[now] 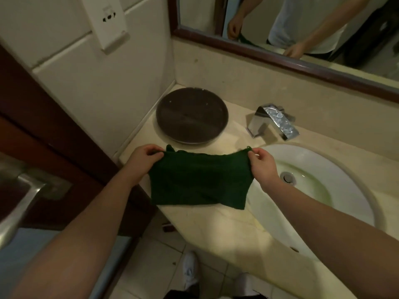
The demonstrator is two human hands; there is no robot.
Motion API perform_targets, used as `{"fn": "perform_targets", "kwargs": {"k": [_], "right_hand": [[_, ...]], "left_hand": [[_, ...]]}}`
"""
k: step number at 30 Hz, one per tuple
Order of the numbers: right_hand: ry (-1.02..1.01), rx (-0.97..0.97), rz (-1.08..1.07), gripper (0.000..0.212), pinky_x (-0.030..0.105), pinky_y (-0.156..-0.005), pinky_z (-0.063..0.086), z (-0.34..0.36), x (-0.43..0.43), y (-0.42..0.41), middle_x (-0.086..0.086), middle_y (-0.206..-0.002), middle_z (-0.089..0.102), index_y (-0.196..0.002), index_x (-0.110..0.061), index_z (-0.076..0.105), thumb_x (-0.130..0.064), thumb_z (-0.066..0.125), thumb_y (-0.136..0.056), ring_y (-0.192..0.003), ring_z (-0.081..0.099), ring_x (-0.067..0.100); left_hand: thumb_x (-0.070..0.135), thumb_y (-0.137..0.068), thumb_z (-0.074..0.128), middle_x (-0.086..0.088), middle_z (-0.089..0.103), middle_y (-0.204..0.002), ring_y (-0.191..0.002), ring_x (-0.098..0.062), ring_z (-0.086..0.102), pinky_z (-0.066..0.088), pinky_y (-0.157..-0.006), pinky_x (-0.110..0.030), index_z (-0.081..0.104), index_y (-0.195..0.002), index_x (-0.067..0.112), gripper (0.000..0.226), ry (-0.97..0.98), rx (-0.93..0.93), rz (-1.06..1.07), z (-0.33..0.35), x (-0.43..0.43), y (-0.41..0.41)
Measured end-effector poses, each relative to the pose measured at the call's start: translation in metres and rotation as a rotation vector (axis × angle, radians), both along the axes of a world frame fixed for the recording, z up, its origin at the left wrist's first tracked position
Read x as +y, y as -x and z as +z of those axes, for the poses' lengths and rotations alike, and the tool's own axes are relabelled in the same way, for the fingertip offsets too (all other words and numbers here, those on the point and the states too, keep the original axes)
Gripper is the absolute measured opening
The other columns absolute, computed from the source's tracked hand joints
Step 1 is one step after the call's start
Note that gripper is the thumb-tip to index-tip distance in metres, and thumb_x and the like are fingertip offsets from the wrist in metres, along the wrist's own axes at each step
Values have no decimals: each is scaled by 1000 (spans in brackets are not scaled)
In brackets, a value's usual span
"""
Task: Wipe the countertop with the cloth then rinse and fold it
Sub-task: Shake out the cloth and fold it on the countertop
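Cloth [199, 180] held up by its two top corners, spread flat above the counter [216, 229], just left of the sink [323, 190]. Left hand [143, 157] pinching one corner, right hand [262, 164] pinching the other. Lower edge hanging near the counter; touching or not, cannot tell. Tap [273, 121] not running. Likely at the folding step, with wiping and rinsing probably done, though wetness cannot be judged. Folding itself not yet begun.
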State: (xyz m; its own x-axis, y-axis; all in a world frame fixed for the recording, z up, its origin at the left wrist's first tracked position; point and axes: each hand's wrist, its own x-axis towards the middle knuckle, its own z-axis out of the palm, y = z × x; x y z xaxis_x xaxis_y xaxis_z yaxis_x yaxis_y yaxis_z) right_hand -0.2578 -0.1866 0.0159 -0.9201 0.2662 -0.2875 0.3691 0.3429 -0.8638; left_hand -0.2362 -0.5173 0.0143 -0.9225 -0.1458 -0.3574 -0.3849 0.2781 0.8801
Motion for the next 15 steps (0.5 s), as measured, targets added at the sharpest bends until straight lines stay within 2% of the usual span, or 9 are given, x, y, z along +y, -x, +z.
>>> {"fn": "perform_targets", "kwargs": {"k": [4,7,9,12,15], "right_hand": [[-146,-178,65,29,47,-87,54,-15,-3,20,17,-96,68,-99,-5,67,-30,52,-97,-92,64,32],[-384,-323,225,27,44,-88,53,-21,-2,25,18,-100,66,-102,-3,66,-26,56,-93,-96,64,34],[-556,-255,257,30,42,-91,51,-22,-4,26,15,-111,60,-114,-10,59,-26,60,-88,-105,58,33],[-735,48,371,34,42,-92,46,-22,-12,30,10,-119,56,-120,-17,57,-28,60,-88,-113,50,30],[-777,55,556,28,41,-90,47,-24,-22,41,6,-113,62,-116,-21,60,-32,58,-91,-112,49,28]], "left_hand": [[16,-90,64,-4,69,-100,-99,-23,63,52,-92,-45,69,-93,21,7,93,-40,-8,-18,4,22],[19,-91,63,-1,66,-106,-104,-22,62,52,-92,-43,65,-105,18,15,256,-87,-26,-25,8,31],[21,-93,59,-1,63,-113,-106,-20,60,52,-90,-39,61,-116,18,23,362,-66,-12,-24,12,36],[27,-92,61,-3,62,-116,-102,-19,58,48,-83,-34,60,-121,15,31,468,-50,-14,-24,16,44],[32,-85,70,-3,64,-104,-90,-19,58,43,-73,-31,64,-111,13,33,548,-51,-66,-26,20,52]]}}
